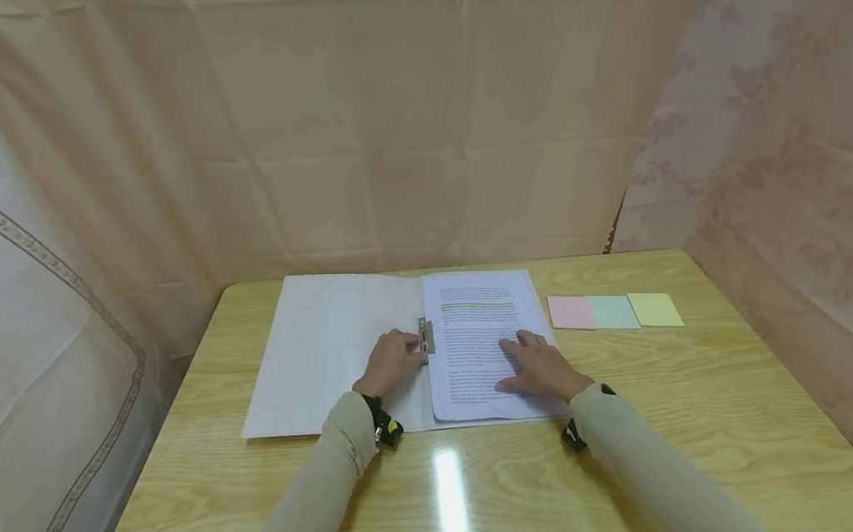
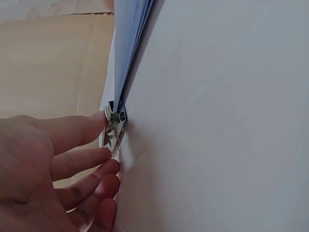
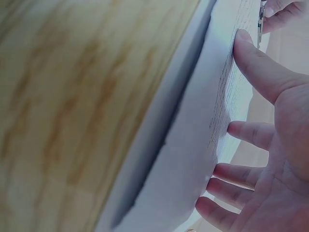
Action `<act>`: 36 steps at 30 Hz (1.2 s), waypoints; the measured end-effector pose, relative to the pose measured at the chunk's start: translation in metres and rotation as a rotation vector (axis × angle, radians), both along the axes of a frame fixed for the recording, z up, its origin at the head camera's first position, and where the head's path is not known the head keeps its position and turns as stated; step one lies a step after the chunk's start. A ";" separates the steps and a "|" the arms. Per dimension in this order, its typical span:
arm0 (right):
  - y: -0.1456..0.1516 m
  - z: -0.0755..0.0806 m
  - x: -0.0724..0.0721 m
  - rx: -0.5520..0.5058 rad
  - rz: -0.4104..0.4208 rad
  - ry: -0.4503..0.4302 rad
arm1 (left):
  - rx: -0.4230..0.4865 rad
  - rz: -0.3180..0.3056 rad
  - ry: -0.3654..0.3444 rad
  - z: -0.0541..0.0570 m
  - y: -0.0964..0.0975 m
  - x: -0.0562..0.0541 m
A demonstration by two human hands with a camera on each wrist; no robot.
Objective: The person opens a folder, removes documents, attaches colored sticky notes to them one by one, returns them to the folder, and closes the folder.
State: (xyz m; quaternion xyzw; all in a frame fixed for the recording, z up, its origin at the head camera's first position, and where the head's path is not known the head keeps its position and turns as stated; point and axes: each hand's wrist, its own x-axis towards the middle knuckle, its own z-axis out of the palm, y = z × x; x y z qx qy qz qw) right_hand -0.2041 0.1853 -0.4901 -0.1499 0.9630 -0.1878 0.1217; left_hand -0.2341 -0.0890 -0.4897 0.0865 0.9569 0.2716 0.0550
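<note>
A white folder (image 1: 320,349) lies spread open on the wooden table, with a stack of printed papers (image 1: 470,346) on its right side. Along the spine sits a metal clip (image 1: 426,335) at the papers' left edge; the left wrist view shows the clip (image 2: 115,118) up close. My left hand (image 1: 392,360) pinches the clip, thumb and index fingertips on its metal. The other fingers of that hand (image 2: 63,169) are bent beside the fold. With spread fingers, my right hand (image 1: 543,365) rests its fingertips on the top printed sheet, which has green highlighted lines.
To the right of the folder, pink (image 1: 571,312), green (image 1: 613,311) and yellow sticky notes (image 1: 654,310) lie side by side. The wooden table (image 1: 724,410) extends around the folder. A beige curtain (image 1: 415,116) hangs behind it, with more cloth at both sides.
</note>
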 end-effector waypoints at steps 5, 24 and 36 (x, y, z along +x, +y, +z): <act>0.000 0.004 -0.001 0.007 -0.002 -0.003 | -0.001 0.023 -0.001 0.001 0.004 -0.001; -0.002 0.007 -0.007 0.030 0.011 0.006 | 0.015 0.088 -0.010 -0.002 0.007 -0.005; -0.003 0.000 -0.006 0.034 0.013 -0.007 | 0.365 0.095 -0.180 -0.011 -0.010 -0.008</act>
